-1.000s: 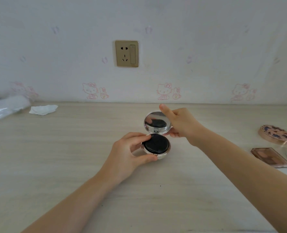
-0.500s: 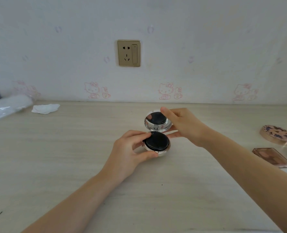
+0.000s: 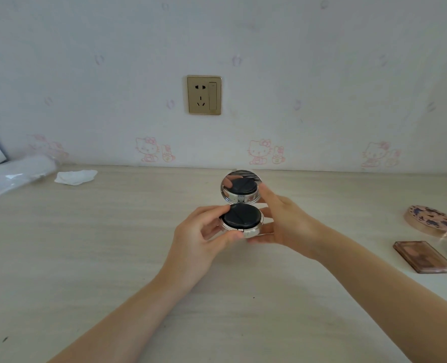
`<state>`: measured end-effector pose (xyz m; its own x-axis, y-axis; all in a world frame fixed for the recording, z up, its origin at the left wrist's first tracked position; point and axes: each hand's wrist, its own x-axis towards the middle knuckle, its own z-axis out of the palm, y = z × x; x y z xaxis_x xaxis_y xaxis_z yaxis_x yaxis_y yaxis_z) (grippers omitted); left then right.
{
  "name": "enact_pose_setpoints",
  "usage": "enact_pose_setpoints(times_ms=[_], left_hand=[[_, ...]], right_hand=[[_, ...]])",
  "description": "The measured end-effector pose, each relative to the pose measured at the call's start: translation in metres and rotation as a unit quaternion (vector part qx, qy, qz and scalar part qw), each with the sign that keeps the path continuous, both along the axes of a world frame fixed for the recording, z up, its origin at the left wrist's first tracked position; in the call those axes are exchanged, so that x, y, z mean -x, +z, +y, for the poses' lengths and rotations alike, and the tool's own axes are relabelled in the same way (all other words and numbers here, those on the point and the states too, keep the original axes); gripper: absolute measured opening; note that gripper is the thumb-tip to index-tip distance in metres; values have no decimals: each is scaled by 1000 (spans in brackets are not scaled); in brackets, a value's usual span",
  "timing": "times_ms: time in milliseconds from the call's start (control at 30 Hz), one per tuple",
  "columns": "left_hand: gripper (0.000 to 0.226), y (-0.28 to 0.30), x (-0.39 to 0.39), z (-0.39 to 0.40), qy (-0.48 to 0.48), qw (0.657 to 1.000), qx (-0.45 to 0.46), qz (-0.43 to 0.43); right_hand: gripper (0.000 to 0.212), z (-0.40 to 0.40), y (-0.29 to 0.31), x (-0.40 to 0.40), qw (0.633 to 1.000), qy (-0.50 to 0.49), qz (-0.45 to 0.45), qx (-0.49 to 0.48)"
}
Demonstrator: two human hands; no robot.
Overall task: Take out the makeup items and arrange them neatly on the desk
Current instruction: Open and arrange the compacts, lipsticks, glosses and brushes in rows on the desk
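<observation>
The round silver cushion compact with a black puff [image 3: 241,220] sat open, held just above the middle of the pale wood-grain desk [image 3: 86,258], nearer the back edge than the front. Its mirrored lid [image 3: 239,186] stood upright on the rear hinge and reflected the puff. We judged it light, rigid and slick-shelled, with the hinge and mirror as the fragile parts, so the base rim was the place to take hold, not the lid. The soft puff would likely give under a press.

Our left hand [image 3: 201,239] came in from the lower left, thumb and curled fingers clamped on the left and front rim of the base. Our right hand [image 3: 285,221] reached in from the right, fingers cupped under the base's right side, index finger raised against the lid's right edge. Both forearms were stretched forward over the desk.

Near the right edge lay a round floral-lidded pink compact [image 3: 430,219] and a flat rose-brown rectangular palette [image 3: 424,256], apart from each other. A crumpled white tissue [image 3: 75,176] lay toward the back-left corner.
</observation>
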<state>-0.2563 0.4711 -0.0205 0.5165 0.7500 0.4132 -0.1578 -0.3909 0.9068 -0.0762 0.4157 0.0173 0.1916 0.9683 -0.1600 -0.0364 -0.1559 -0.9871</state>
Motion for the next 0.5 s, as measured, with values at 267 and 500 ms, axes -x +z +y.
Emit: enact_pose_setpoints(times_ms=[267, 500], left_hand=[[48, 5, -5, 5, -7, 1000, -2, 0], [47, 9, -18, 35, 14, 999, -19, 40]], right_hand=[[42, 20, 5, -9, 996, -38, 31, -70], [45, 49, 7, -16, 996, -69, 3, -53]])
